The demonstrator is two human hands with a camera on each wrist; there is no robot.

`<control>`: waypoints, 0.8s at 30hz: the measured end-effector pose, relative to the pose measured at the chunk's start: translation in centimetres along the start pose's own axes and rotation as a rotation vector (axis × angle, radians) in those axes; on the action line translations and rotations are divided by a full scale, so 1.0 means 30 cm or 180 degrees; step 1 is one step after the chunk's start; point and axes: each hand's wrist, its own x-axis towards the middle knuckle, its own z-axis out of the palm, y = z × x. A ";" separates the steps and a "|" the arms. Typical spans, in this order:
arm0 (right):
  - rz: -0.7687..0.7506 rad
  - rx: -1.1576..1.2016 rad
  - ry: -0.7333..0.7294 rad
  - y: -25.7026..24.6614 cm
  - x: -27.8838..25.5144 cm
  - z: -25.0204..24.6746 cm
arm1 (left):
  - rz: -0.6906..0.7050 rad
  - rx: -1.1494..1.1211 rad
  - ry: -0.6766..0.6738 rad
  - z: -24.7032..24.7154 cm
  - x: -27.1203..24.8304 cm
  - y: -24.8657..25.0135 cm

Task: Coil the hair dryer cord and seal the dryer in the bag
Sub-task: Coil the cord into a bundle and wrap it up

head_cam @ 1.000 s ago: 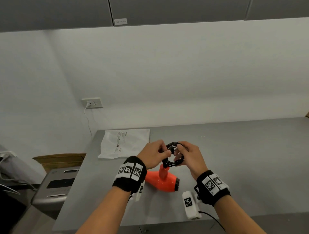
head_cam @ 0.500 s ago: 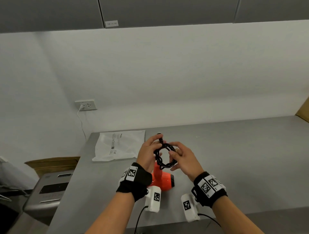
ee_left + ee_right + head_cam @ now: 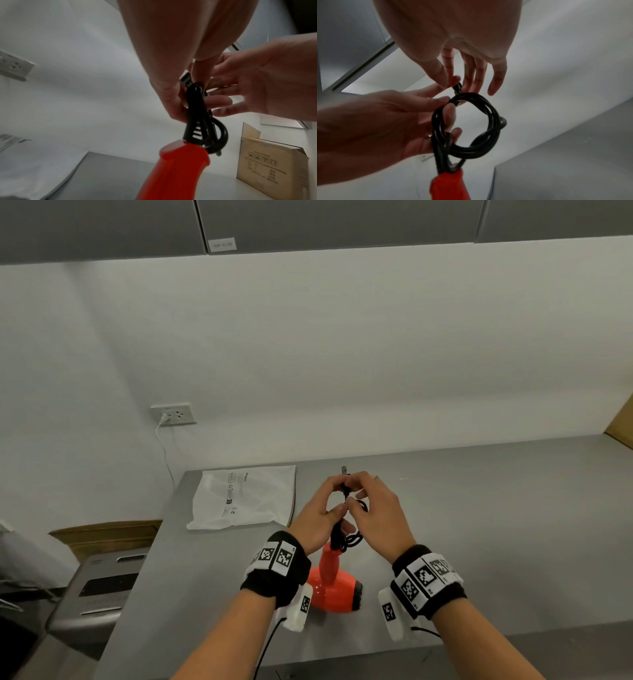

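An orange hair dryer (image 3: 334, 589) rests on the grey table (image 3: 496, 525) with its handle (image 3: 175, 169) pointing up. Its black cord (image 3: 471, 121) is wound into a small coil just above the handle. My left hand (image 3: 325, 510) grips one side of the coil (image 3: 200, 121), fingers through the loop. My right hand (image 3: 368, 501) pinches the plug (image 3: 458, 88) at the top of the coil between thumb and forefinger. The plug's metal prongs (image 3: 344, 470) stick up above my fingers. A flat white plastic bag (image 3: 243, 496) lies on the table to the left of my hands.
A wall outlet (image 3: 174, 414) with a white cable plugged in sits left of the table. A cardboard box (image 3: 267, 162) stands at the table's right end. A grey bin (image 3: 96, 587) and another box stand beside the table's left edge.
The coil, held as an open round loop a second ago, is now edge-on and bunched between my hands. The plug end has come up above my fingers, and my right hand now pinches it.
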 end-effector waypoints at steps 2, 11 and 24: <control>-0.0008 -0.0026 -0.0224 0.003 0.001 -0.009 | 0.0003 -0.0027 0.0089 0.006 0.004 -0.006; -0.0111 -0.0706 -0.0374 0.108 0.008 -0.014 | -0.0180 -0.0007 0.0276 0.012 0.027 -0.040; 0.2167 0.0394 0.0518 0.606 -0.082 -0.109 | -0.1396 0.2218 -0.0081 0.167 -0.124 -0.490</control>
